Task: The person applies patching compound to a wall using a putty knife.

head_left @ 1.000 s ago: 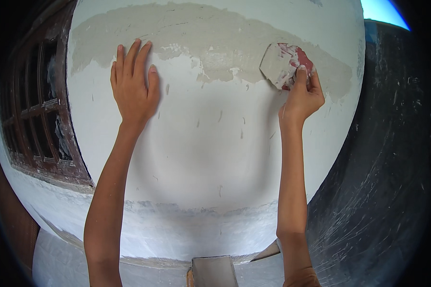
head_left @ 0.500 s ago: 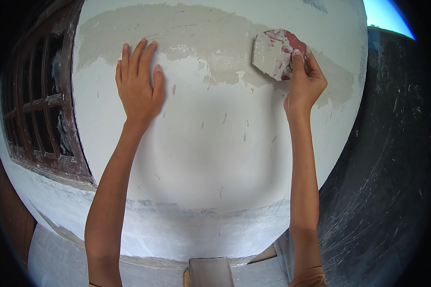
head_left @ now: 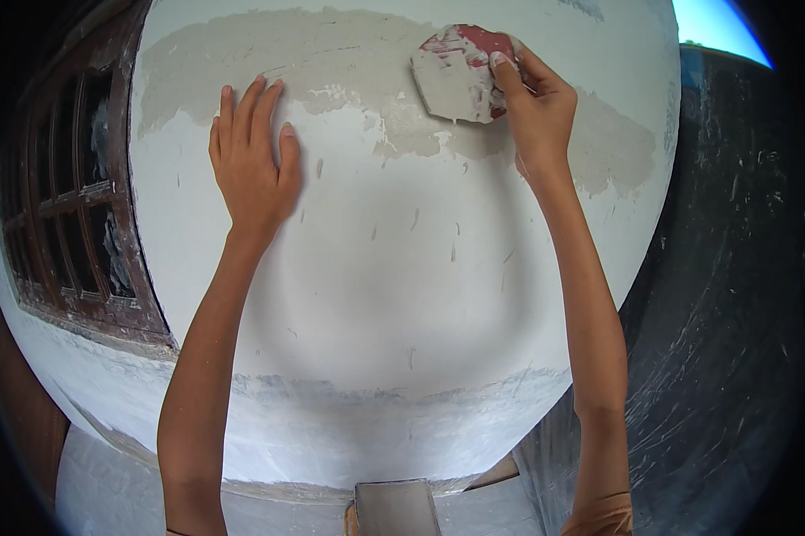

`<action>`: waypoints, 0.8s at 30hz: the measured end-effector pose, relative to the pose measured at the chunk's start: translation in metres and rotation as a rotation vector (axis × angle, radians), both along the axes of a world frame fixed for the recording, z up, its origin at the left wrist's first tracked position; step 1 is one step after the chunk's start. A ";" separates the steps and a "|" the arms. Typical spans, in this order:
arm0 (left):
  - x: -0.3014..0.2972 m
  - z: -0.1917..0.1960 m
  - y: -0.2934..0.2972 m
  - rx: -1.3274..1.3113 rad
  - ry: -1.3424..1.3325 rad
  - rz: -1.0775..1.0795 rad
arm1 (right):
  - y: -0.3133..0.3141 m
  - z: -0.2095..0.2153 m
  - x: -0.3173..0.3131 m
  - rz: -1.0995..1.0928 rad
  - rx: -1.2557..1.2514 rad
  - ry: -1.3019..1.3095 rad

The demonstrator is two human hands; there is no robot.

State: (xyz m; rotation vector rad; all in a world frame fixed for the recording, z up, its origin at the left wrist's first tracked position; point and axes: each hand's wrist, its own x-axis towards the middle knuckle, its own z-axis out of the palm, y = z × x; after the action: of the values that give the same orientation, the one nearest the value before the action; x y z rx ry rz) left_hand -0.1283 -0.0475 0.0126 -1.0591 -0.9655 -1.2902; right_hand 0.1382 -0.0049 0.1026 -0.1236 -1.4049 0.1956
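My right hand [head_left: 542, 103] grips a red scraper [head_left: 460, 76] by its right side, thumb on the face toward me. Grey putty smears most of that face, and a small drip hangs at its lower edge. The scraper is over the upper part of a white wall [head_left: 384, 259], where a broad band of grey putty [head_left: 268, 54] spreads across. Whether its far edge touches the wall is hidden. Flat against the wall at the left, my left hand [head_left: 255, 165] has its fingers spread, their tips on the lower border of the putty band. It holds nothing.
A dark brown wooden window frame [head_left: 81, 179] with several panes is set into the wall at the left. Along the right hangs a dark, splattered sheet [head_left: 715, 295]. Below the wall, between my forearms, stands a grey flat-topped object [head_left: 396, 509]. Small putty flecks dot the wall.
My right hand has moved left and slightly up with the scraper, which has tilted a little. My left hand stays in its place on the wall. The view has shifted slightly.
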 end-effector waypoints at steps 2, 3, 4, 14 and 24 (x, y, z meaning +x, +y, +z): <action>-0.005 0.000 -0.001 0.004 0.007 -0.001 | 0.006 -0.009 -0.014 -0.010 0.021 -0.194; -0.006 -0.001 -0.002 0.010 0.015 0.002 | 0.006 -0.012 -0.013 -0.013 0.018 -0.194; -0.005 -0.001 -0.001 0.011 0.014 0.000 | 0.004 -0.015 -0.014 -0.126 0.007 -0.185; -0.005 -0.002 0.000 -0.026 0.019 0.019 | 0.007 -0.021 -0.003 -0.045 -0.067 0.244; 0.000 -0.001 0.000 -0.041 0.020 0.032 | 0.013 -0.045 0.032 -0.042 -0.109 0.573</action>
State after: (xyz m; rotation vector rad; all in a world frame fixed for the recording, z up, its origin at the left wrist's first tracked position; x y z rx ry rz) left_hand -0.1287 -0.0478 0.0113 -1.0818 -0.9940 -1.2360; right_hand 0.1697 0.0082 0.0574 -0.1720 -0.8206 0.2497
